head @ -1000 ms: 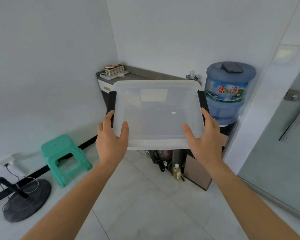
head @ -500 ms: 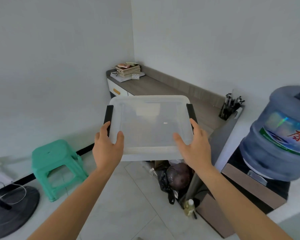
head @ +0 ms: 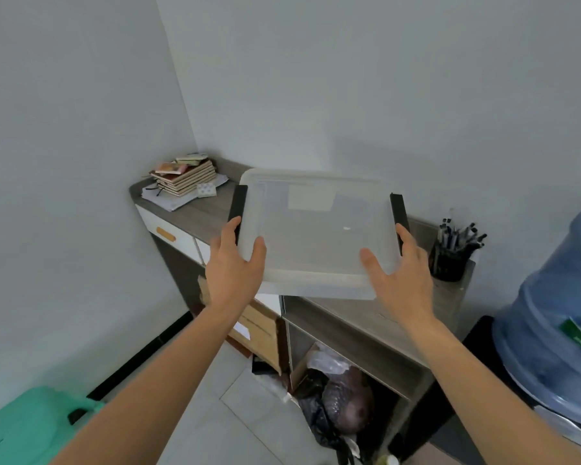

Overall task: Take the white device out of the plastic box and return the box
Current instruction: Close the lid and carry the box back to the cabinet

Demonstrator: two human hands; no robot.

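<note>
A translucent plastic box (head: pixel 316 229) with a lid and black side latches hangs in the air over the grey desk (head: pixel 202 213). My left hand (head: pixel 235 266) grips its near left corner, thumb on the lid. My right hand (head: pixel 399 273) grips the near right corner the same way. The box looks empty through the cloudy lid. No white device is in view.
A stack of notebooks and papers (head: pixel 183 179) lies at the desk's far left corner. A black pen cup (head: pixel 450 256) stands at its right end. A blue water bottle (head: pixel 557 330) sits at right, a green stool (head: pixel 24 427) at lower left, black bags (head: pixel 336 404) under the desk.
I have come closer to the desk with the box held in both hands; the box now hangs over the desktop. The water bottle and the stool have slid toward the frame's edges.
</note>
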